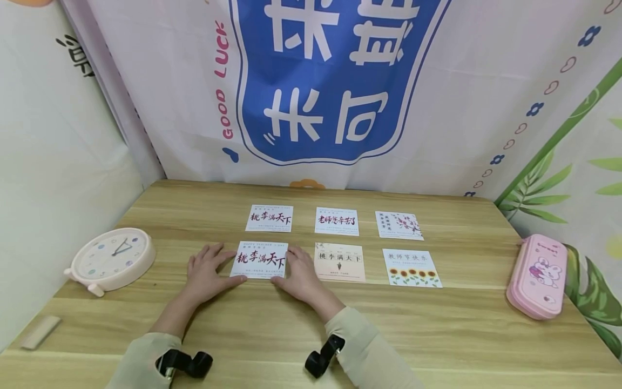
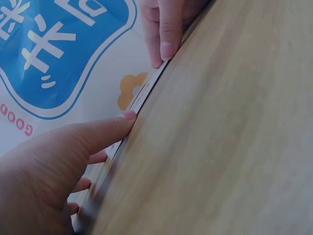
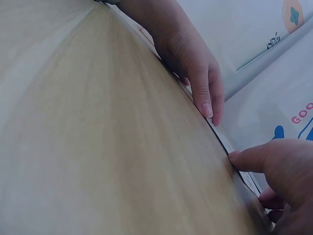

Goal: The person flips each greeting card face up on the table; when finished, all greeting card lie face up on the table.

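Note:
A white card with dark red brush lettering (image 1: 258, 260) lies at the front left of two rows of cards. My left hand (image 1: 206, 274) touches its left side, the thumb at the near corner and the fingers spread farther up. At the opposite side, my right hand (image 1: 302, 276) has its thumb by the near right corner and its fingers along the right edge. Both thumbs meet the card's near edge in the left wrist view, the left thumb (image 2: 128, 115) being closest. A cream card (image 1: 340, 263) lies just right of my right hand.
Behind are a matching red-lettered card (image 1: 269, 218), another red-lettered card (image 1: 337, 221) and a blossom card (image 1: 400, 225). A sunflower card (image 1: 413, 268) lies front right. A clock (image 1: 116, 259) and a beige block (image 1: 41, 332) sit left, a pink pencil case (image 1: 538, 275) right.

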Tool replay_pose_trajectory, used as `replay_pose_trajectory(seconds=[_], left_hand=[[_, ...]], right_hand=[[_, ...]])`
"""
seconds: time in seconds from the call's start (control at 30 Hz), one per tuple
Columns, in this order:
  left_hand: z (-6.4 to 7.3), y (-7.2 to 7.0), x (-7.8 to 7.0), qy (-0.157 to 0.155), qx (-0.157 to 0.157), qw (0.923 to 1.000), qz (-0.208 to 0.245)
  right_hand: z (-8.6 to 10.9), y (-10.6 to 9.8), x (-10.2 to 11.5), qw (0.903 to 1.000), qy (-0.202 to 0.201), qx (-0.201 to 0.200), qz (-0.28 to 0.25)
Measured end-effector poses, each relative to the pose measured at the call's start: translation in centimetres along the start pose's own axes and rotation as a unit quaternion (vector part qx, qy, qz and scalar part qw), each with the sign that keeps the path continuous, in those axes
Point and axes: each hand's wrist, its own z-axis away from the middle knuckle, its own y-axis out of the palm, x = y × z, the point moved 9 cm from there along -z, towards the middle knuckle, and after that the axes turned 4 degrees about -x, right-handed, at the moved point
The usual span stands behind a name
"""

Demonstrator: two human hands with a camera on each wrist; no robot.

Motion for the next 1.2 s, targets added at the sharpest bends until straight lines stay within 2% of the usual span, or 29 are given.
replay_pose_trajectory(seconds=[0.63, 1.03, 1.2], left_hand=[[-0.06, -0.33, -0.41, 0.003, -0.005, 0.9999, -0.012], [-0.18, 0.00, -0.24, 0.005, 0.001, 1.0000, -0.005], [-0.25, -0.04, -0.02, -0.002, 0.007, 0.9999, 0.012]], right_hand=[[0.02, -0.04, -0.03, 1.0000, -0.003, -0.006, -0.002], [-0.09, -0.17, -0.09, 0.9999, -0.007, -0.010, -0.004], [-0.33, -0.18, 0.28, 0.9999, -0.006, -0.008, -0.006]])
